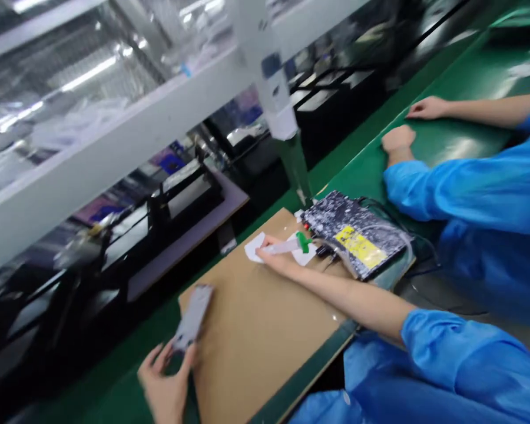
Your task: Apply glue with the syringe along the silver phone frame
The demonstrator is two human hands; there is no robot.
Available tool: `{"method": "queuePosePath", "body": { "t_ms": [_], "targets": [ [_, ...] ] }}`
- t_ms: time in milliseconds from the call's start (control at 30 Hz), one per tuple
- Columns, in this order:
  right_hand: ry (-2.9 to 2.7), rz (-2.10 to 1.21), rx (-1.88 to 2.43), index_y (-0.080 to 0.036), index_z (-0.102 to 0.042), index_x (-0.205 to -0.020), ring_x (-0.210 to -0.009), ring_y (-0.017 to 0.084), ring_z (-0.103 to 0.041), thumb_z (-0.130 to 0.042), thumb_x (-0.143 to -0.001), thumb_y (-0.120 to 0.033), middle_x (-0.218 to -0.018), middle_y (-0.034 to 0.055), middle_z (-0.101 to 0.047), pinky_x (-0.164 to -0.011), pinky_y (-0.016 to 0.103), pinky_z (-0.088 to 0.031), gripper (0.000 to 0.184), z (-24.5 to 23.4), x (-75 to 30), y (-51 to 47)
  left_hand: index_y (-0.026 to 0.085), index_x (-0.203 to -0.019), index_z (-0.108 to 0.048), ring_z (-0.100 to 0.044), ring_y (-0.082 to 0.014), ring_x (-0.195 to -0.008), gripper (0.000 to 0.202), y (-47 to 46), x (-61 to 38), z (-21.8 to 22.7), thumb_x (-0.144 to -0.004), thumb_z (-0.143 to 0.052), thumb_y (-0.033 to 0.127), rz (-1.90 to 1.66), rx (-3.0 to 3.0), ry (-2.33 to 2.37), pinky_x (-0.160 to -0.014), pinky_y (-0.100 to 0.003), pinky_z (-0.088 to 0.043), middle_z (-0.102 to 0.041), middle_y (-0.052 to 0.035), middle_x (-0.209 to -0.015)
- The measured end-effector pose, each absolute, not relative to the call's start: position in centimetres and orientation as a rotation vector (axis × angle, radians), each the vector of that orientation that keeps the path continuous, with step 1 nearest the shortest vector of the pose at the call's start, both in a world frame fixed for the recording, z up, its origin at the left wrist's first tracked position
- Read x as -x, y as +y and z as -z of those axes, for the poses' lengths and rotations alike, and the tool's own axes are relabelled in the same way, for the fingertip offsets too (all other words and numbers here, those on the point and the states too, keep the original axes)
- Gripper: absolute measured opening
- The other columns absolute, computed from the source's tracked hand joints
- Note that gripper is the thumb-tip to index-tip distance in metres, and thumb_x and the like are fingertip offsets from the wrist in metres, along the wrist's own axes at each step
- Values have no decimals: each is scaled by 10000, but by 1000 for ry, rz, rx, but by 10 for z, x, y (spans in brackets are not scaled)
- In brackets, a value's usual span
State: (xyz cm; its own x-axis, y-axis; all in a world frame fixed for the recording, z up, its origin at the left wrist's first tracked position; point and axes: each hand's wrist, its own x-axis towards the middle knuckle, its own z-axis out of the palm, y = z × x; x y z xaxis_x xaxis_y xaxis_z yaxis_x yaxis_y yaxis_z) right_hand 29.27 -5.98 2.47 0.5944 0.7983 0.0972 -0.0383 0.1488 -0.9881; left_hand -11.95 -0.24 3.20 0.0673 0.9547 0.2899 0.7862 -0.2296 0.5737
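My left hand (pixel 165 377) grips the near end of a flat grey oblong part (pixel 194 315) between thumb and fingers, over the left edge of a brown board (pixel 251 318). The part is blurred, so I cannot make out its details. Farther up the board, my right hand (pixel 276 259) is closed around a clear syringe (pixel 285 246) with a green cap (pixel 303 242) at its back end. Beside that hand lie a white piece of paper (pixel 255 247) and another white sheet (pixel 304 254), partly covered by the syringe. The syringe's tip is hidden by my fingers.
A speckled black-and-white box (pixel 331 215) with a yellow label (pixel 361 247), tubes and cables stands at the board's far right. A co-worker's blue sleeves (pixel 463 188) and hands rest on the green table (pixel 457 138). A white post (pixel 269 76) rises behind the board.
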Motion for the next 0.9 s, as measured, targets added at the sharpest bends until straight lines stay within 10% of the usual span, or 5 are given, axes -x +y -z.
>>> {"method": "queuePosePath", "body": {
  "t_ms": [200,567,900],
  "targets": [
    [-743,-671,1275,-278,-512,-740,-772,207,-542,-719,-835,-477,-717,-38,-557,-767,353,-404,303,-6,-289,-65,253,-1656,-525,-519,-379,-1674,890,-29,65,-24,-914,-831,636,-437,-2066,1360,-1409,-568,-396,-567,-182,-1758],
    [-888,-552,1487,-284,-451,-668,-730,208,-486,-676,-762,-401,-663,-25,-524,-697,351,-360,270,-4,-318,-64,242,-1405,-692,-681,-347,-1219,702,-19,-46,0,-859,-979,577,-513,-2328,1380,-1129,-522,-557,-715,-114,-1271],
    [-1053,-570,1558,-283,-471,-686,-706,202,-525,-700,-818,-430,-677,-14,-596,-674,342,-361,302,6,-314,-62,269,-1585,-571,-649,-347,-1354,831,-18,-30,10,-894,-976,492,-585,-2138,1228,-1218,-536,-510,-735,-119,-1482]
  ]
}}
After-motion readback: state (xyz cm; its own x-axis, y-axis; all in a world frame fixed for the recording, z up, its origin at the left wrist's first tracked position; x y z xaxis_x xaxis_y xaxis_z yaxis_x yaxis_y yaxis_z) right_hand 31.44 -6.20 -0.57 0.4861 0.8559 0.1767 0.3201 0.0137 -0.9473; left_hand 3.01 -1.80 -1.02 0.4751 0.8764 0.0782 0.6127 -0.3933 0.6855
